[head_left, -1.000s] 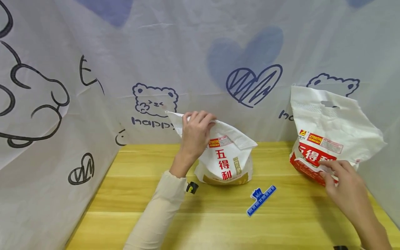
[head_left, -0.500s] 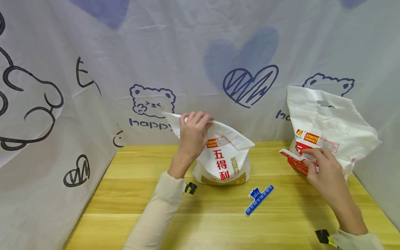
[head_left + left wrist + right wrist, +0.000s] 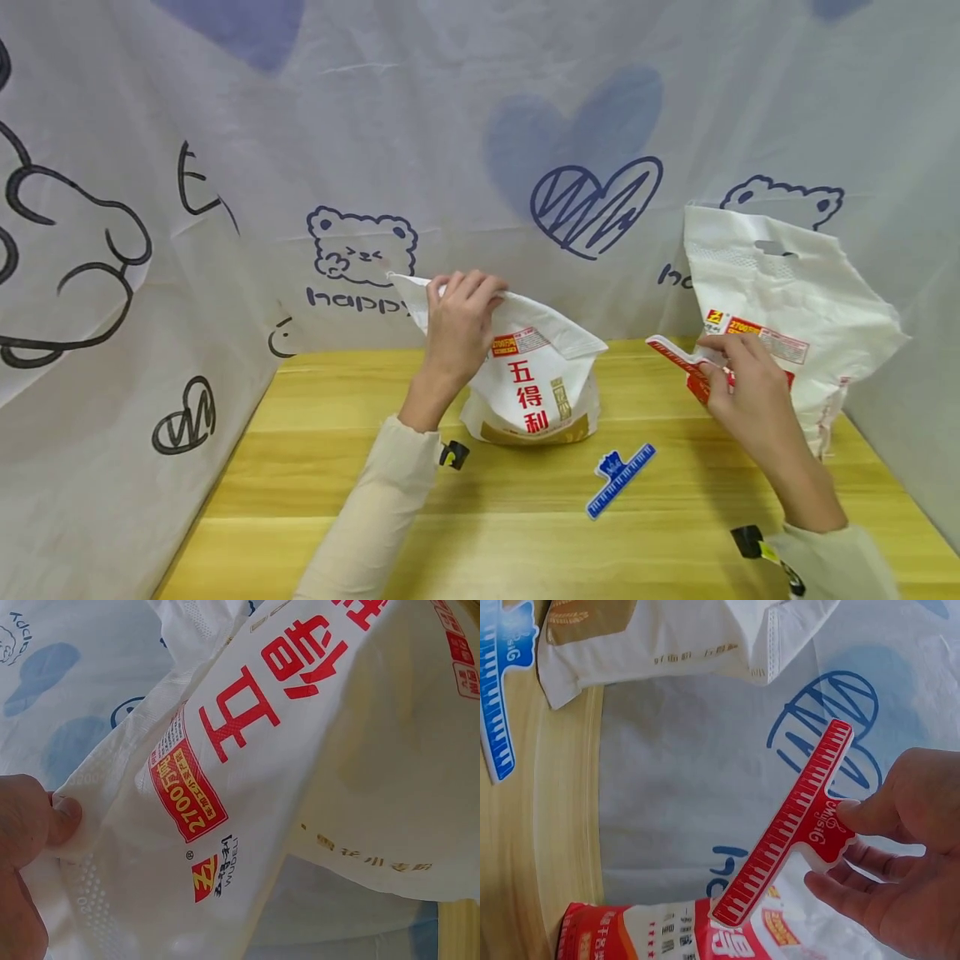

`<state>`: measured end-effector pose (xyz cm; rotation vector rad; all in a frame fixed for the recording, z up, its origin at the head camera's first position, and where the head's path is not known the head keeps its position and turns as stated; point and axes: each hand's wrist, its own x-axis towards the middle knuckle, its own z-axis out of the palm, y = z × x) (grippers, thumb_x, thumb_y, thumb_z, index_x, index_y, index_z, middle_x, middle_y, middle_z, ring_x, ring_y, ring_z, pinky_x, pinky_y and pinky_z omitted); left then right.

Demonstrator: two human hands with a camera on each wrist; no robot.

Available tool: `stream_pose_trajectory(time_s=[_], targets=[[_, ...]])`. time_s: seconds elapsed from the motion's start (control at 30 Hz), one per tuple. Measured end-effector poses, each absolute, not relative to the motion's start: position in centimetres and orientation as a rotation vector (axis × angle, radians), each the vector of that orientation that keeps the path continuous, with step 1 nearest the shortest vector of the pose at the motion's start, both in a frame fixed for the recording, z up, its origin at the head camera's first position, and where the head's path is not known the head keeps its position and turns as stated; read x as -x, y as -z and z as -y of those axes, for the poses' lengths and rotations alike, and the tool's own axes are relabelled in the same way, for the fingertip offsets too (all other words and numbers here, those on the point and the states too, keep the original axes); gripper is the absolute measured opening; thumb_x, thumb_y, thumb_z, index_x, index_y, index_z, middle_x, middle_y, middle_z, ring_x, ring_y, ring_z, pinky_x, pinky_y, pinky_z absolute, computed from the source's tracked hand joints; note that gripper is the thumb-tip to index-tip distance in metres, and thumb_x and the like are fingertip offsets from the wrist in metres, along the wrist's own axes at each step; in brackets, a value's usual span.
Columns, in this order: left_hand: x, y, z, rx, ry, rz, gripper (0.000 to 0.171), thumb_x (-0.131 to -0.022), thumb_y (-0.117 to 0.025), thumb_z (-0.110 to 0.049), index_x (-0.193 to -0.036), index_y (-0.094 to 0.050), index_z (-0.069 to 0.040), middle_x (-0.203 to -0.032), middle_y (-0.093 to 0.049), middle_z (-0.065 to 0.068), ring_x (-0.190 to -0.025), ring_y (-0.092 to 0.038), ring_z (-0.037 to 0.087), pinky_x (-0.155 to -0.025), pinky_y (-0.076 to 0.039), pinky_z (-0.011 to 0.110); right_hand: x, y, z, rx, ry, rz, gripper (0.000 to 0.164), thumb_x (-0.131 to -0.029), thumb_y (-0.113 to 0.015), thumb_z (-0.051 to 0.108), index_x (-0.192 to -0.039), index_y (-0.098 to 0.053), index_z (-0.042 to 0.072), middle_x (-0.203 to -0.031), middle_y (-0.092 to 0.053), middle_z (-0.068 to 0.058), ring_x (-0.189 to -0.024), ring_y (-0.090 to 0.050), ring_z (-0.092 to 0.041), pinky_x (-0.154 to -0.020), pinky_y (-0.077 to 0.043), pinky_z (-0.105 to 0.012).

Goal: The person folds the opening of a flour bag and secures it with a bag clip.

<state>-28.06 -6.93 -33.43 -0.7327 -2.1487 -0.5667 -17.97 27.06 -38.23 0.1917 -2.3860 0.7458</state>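
Observation:
My left hand (image 3: 459, 337) grips the folded-over top of a white flour bag (image 3: 547, 367) with red lettering and a gold base, which stands on the table. In the left wrist view the thumb presses on the bag's (image 3: 112, 817) top edge. My right hand (image 3: 757, 408) pinches a red clip (image 3: 675, 357) by its grip tab, in the air in front of the second flour bag. The right wrist view shows the red clip's (image 3: 784, 825) long piano-key bar and the thumb on its "Music" tab. The fingers behind the tab are partly hidden.
A second white flour bag (image 3: 817, 292) with red print and a handle slot stands at the right, its top upright and unfolded. A blue piano-key clip (image 3: 618, 483) lies on the wooden table (image 3: 525, 533). A printed cloth (image 3: 450, 150) hangs behind and at the sides.
My right hand has moved left and slightly up with the red clip, away from the front of the right-hand bag. My left hand keeps its hold on the folded bag top.

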Motion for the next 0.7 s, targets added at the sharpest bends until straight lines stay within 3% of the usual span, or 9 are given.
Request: stream_pose_trajectory(time_s=[0.37,0.7], targets=[[28.1,33.4,7.2,0.737,0.587,2.138,0.013,-0.096,-0.069,-0.004,-0.106,-0.071,-0.011,-0.103,-0.07,0.001,-0.097,-0.061,0.022,-0.107,-0.034,0.05,19.5,37.0,-25.0,-0.229,-0.79,2.36,0.026,-0.092,-0.066,-0.006,-0.118,-0.063,-0.005,-0.11,-0.059,-0.022,-0.098,-0.058,-0.04,-0.084,-0.049,-0.058],[28.1,33.4,7.0,0.743,0.628,2.145,0.012,-0.095,-0.07,-0.004,-0.105,-0.072,-0.01,-0.104,-0.07,0.001,-0.097,-0.061,0.021,-0.108,-0.035,0.05,20.5,35.7,-24.3,-0.252,-0.795,2.374,0.024,-0.095,-0.063,-0.005,-0.119,-0.063,-0.006,-0.117,-0.059,-0.024,-0.101,-0.06,-0.045,-0.088,-0.051,-0.065]])
